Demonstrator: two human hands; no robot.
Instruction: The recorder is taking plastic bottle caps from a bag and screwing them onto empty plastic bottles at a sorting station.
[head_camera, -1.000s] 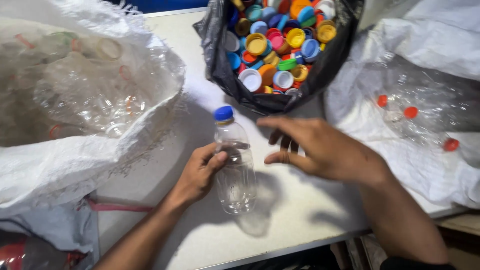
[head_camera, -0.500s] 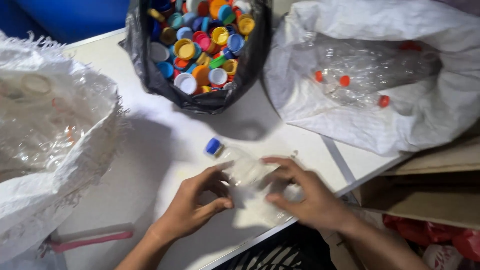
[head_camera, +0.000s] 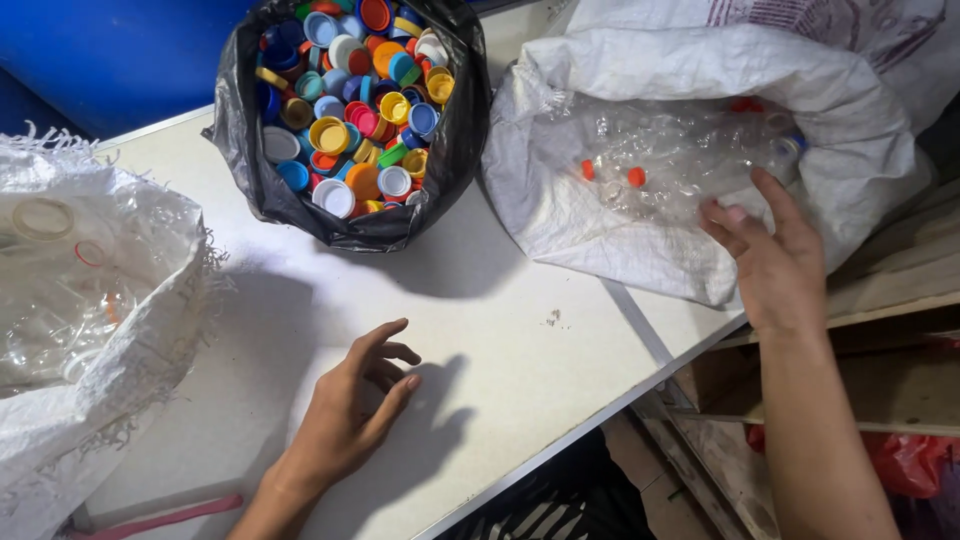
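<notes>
right hand (head_camera: 775, 262) open, empty, fingers spread at mouth of right white woven sack (head_camera: 640, 235) of clear capped plastic bottles (head_camera: 660, 160). left hand (head_camera: 350, 415) loose, empty, over white table (head_camera: 520, 350), below black bag of bottle caps (head_camera: 350, 110).

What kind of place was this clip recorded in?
Probably a recycling sorting spot: a black bag heaped with loose coloured bottle caps, and white woven sacks of clear plastic bottles on a white table.
</notes>
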